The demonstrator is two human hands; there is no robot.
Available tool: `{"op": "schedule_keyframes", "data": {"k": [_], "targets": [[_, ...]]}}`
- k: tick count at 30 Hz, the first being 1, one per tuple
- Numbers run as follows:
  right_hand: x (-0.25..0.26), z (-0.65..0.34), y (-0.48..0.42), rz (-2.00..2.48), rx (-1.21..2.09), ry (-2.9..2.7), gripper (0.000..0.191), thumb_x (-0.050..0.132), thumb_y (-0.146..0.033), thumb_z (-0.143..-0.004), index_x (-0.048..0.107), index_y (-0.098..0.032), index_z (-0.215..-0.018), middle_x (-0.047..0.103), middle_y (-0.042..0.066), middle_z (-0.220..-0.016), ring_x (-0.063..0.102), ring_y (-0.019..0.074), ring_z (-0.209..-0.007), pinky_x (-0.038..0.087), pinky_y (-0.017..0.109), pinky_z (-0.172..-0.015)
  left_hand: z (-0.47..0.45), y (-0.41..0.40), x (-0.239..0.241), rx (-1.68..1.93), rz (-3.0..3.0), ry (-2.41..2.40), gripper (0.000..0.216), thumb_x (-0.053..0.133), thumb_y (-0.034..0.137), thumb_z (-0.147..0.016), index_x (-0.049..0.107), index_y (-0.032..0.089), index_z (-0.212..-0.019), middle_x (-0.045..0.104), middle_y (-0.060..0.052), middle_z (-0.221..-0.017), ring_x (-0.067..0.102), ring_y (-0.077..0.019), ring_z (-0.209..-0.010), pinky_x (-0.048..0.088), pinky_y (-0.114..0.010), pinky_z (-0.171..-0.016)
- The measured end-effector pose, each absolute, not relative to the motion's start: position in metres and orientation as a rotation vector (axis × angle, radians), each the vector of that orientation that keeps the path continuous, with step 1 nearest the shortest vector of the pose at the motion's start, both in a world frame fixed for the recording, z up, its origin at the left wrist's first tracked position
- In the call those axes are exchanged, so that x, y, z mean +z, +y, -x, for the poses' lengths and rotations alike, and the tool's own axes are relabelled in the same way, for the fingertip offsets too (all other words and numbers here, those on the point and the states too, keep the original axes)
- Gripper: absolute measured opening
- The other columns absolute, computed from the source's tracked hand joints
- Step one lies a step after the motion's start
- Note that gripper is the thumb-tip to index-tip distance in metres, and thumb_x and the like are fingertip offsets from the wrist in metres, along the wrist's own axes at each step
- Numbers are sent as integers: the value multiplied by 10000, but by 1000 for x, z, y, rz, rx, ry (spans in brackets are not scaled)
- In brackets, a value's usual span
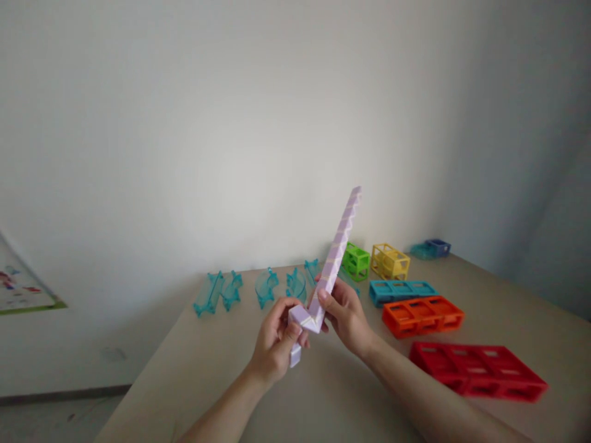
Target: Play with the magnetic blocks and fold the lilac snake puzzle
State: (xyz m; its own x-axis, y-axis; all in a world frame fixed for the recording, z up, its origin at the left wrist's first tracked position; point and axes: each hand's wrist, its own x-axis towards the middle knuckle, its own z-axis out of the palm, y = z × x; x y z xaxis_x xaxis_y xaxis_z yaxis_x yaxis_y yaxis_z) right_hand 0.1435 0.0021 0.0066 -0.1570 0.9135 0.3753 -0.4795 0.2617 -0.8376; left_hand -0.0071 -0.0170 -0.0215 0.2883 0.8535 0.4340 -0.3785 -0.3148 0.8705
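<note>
Both hands grip a pale lilac snake puzzle (336,252) made of jointed wedge segments, held above the table. Its long straight part points up and away to the right; near my hands it bends, and a short end hangs down. My left hand (276,344) is closed round the bent lower end, thumb on the near side. Higher up, at the base of the straight part, my right hand (347,312) pinches it with the thumb in front. Some of the fingers of both hands are hidden behind the puzzle.
On the table (194,381), several clear teal plastic pieces (231,289) line the back. To the right stand frame blocks: green (356,261), yellow (390,261), blue (402,291), orange (422,315) and red (478,370). A dark blue piece (438,247) sits in the far corner. Behind rises a wall (258,135).
</note>
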Motion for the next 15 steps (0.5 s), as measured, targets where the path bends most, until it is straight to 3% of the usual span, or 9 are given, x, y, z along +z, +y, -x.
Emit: {"op": "schedule_keyframes", "data": {"k": [6,8,11,15], "targets": [[8,-144,-1,360,1126,-1173,338,738,-327,-747,499,-214,-957,658,19,-814,582,130,-616,453,245,-525,-3,-17,-20,1381,-976,487,220,600,377,-837,533,194,-938,545,20,-671,488,-95,-505,495,-285,-509],[6,-142,-2,354,1185,-1219,378,742,-294,-743,481,-232,-1011,664,26,-885,611,140,-595,474,263,-506,-6,-18,-17,1339,-875,486,221,567,380,-854,561,167,-912,549,9,-663,485,-91,-490,513,-306,-515],[2,-138,-4,404,1289,-1289,348,723,-266,-762,495,-218,-1021,656,12,-800,599,139,-502,463,262,-434,-7,-21,-12,1234,-777,420,267,539,366,-866,603,143,-998,541,3,-665,481,-87,-494,536,-338,-565],[0,-137,-3,444,1278,-1218,318,742,-243,-742,518,-208,-965,684,39,-866,635,165,-601,526,323,-569,-3,-22,-5,1128,-666,312,281,518,310,-879,605,132,-1077,525,6,-665,439,-68,-481,544,-329,-594]]}}
